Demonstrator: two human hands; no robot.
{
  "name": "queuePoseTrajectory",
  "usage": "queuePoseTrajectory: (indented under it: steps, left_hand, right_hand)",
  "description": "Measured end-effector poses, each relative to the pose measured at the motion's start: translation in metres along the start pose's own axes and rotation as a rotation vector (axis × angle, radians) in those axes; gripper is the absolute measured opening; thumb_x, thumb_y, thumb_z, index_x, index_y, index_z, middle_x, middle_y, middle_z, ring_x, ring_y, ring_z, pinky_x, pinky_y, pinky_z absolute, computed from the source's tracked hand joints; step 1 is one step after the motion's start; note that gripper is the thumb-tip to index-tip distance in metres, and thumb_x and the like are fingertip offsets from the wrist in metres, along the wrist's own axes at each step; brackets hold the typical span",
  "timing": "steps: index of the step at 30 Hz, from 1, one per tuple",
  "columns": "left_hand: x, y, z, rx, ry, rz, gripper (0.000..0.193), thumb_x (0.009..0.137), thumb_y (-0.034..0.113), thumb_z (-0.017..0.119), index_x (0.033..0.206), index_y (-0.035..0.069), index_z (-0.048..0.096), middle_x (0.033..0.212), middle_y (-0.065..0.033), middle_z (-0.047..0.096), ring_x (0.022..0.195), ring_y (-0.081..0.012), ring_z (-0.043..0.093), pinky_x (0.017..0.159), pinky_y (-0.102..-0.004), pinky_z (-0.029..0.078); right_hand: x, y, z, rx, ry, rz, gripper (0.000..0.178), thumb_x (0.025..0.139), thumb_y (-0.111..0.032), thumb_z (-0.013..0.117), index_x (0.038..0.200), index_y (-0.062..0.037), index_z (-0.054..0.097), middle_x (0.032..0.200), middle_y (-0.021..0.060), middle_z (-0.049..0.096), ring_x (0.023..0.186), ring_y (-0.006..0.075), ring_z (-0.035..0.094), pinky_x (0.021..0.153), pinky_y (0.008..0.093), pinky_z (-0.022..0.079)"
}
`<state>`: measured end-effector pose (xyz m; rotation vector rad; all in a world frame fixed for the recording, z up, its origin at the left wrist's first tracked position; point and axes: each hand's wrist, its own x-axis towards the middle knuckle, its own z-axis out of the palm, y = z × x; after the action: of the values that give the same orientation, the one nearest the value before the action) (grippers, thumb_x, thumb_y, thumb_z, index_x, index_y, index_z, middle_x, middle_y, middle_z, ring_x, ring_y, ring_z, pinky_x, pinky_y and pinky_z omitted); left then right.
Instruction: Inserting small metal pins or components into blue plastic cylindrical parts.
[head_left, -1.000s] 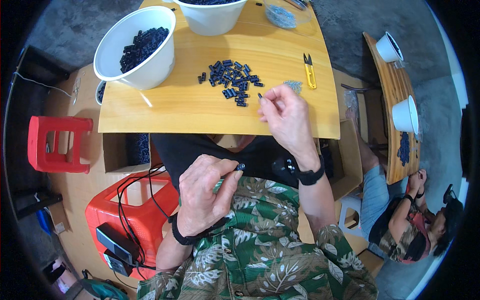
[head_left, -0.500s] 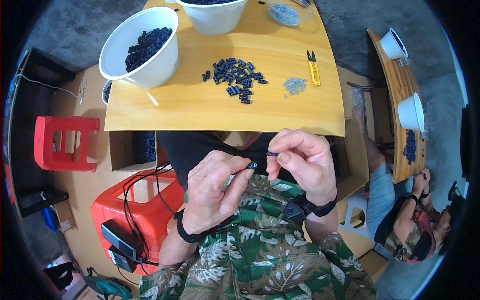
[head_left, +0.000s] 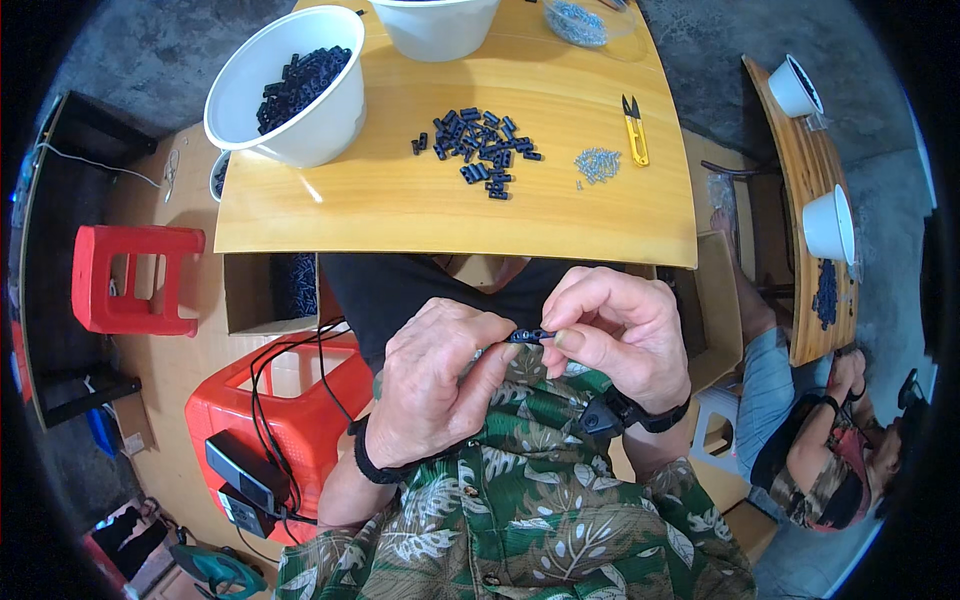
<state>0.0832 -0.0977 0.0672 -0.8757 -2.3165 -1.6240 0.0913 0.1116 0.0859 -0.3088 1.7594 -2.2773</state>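
Observation:
Over my lap, just off the table's near edge, my left hand (head_left: pixel 440 375) pinches a small black plastic piece (head_left: pixel 522 337) between thumb and fingers. My right hand (head_left: pixel 620 335) is closed on a second small dark piece, mostly covered by its thumb and fingertips. The two pieces meet end to end between my hands; whether one sits inside the other I cannot tell. On the table ahead lies a loose pile of similar black plastic pieces (head_left: pixel 485 145). To its right is a little heap of small silvery parts (head_left: pixel 598 165), with yellow thread snips (head_left: pixel 636 130) beside it.
White tubs (head_left: pixel 225 115) of black pieces stand at the table's far left and back. A clear dish (head_left: pixel 578 25) of silvery parts is at the far right. Red stools (head_left: pixel 215 400) with cables stand left. A seated person (head_left: pixel 815 440) is at another table on the right.
My right hand has come down and closer to my left, bringing its dark piece against the black piece. Before, the two were apart. The view has shifted slightly.

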Motion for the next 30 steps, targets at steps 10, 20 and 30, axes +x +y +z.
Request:
queuePoseTrajectory:
  steps: [10, 20, 30]
  left_hand:
    - [0.002, 0.003, 0.004, 0.030, 0.011, 0.040, 0.027, 0.074, -0.004, 0.077, 0.098, 0.001, 0.065, 0.081, -0.0113, 0.065, 0.071, -0.0290, 0.063, 0.067, -0.0381, 0.051]
    - [0.010, 0.004, -0.004, 0.026, -0.108, 0.032, 0.025, 0.074, -0.005, 0.075, 0.094, 0.001, 0.062, 0.078, -0.0132, 0.063, 0.072, -0.0329, 0.063, 0.067, -0.0403, 0.051]
    - [0.011, 0.005, -0.007, -0.047, -0.184, -0.053, 0.019, 0.075, -0.002, 0.075, 0.090, 0.002, 0.064, 0.077, -0.0118, 0.065, 0.067, -0.0294, 0.064, 0.059, -0.0380, 0.049]
  right_hand:
    - [-0.004, -0.004, 0.001, 0.048, 0.039, 0.120, 0.006, 0.096, -0.002, 0.065, 0.100, 0.0022, 0.065, 0.085, 0.0052, 0.068, 0.071, 0.0083, 0.065, 0.064, 0.0219, 0.055]
    - [0.016, -0.021, -0.014, -0.552, -0.181, -0.224, 0.013, 0.080, 0.004, 0.072, 0.089, -0.0017, 0.066, 0.083, 0.0076, 0.065, 0.076, 0.0215, 0.064, 0.068, 0.0334, 0.049]
    - [0.018, -0.019, -0.017, -0.606, -0.272, -0.324, 0.021, 0.071, 0.010, 0.076, 0.087, -0.0015, 0.069, 0.084, 0.0103, 0.068, 0.074, 0.0222, 0.065, 0.065, 0.0307, 0.050]
